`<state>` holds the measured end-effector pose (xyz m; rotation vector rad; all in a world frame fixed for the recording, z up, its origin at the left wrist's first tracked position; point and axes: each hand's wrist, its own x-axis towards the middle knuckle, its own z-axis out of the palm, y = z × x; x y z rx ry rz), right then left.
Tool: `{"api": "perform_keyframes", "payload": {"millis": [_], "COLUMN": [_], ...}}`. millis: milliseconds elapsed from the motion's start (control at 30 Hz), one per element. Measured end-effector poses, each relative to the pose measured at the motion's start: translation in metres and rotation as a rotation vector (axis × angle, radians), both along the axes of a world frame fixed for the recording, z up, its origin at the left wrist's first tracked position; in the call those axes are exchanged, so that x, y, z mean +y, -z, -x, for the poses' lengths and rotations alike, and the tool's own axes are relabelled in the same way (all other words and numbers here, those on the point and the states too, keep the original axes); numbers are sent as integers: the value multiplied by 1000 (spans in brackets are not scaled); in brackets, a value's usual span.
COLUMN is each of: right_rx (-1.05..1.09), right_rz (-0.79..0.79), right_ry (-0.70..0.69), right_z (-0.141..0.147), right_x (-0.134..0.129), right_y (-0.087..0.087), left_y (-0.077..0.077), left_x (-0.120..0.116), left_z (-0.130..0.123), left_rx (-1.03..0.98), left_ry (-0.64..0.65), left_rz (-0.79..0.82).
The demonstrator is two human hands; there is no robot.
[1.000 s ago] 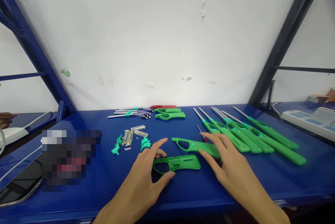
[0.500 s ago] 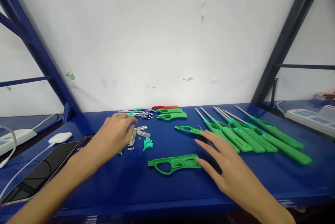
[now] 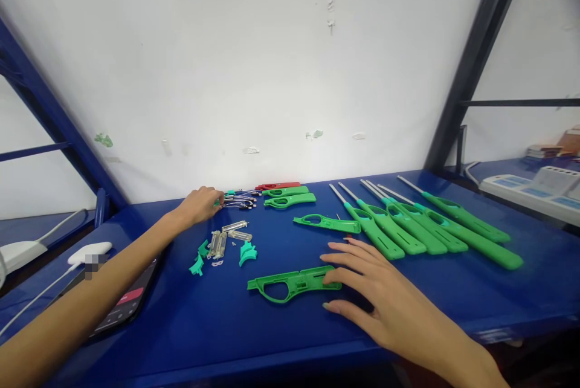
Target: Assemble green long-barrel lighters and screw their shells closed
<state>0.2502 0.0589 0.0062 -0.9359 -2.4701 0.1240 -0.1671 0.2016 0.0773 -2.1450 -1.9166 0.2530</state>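
Note:
My left hand (image 3: 202, 205) reaches to the back left, fingers curled at a bundle of metal lighter rods with wires (image 3: 240, 199); what lies between its fingertips is hidden. My right hand (image 3: 385, 291) is open with fingers spread, some fingertips over the right end of a green lighter handle half (image 3: 296, 283), its hollow inside facing up. A second green handle half (image 3: 326, 223) lies just behind. Clear fuel tanks (image 3: 218, 244) and teal triggers (image 3: 247, 252) (image 3: 198, 258) lie left of the middle.
Several green long-nosed lighters (image 3: 408, 225) lie side by side at the right. Green handle shells (image 3: 290, 199) and a red one (image 3: 278, 186) rest near the wall. A phone (image 3: 129, 300) and a white charger (image 3: 93, 252) are at the left. Blue frame posts (image 3: 58, 116) flank the table.
My left hand has moved back and away to the rods, uncovering the clear tanks and more teal triggers. My right hand stays by the handle half. The view has shifted slightly.

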Motion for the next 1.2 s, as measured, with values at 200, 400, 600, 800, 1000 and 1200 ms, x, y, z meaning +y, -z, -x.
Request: {"api": "perform_keyframes", "payload": {"millis": [200, 400, 600, 800, 1000, 1200], "right_rx": [18, 25, 34, 24, 27, 22], "right_rz": [56, 120, 171, 174, 168, 183], "right_ry": [-15, -36, -29, -48, -37, -32], "right_z": [1, 0, -5, -7, -8, -9], "right_x": [2, 2, -2, -3, -3, -3], "right_y": [0, -2, -2, -4, -1, -1], "left_y": [7, -16, -42, -6, 52, 71], "left_x": [-2, -20, -89, -183, -211, -209], "left_z": [6, 3, -28, -78, -96, -92], "left_rx": [15, 0, -101, -480, -707, -836], "left_ry": [96, 189, 263, 523, 491, 444], "left_rz": [-58, -203, -391, -429, -367, -346]}}
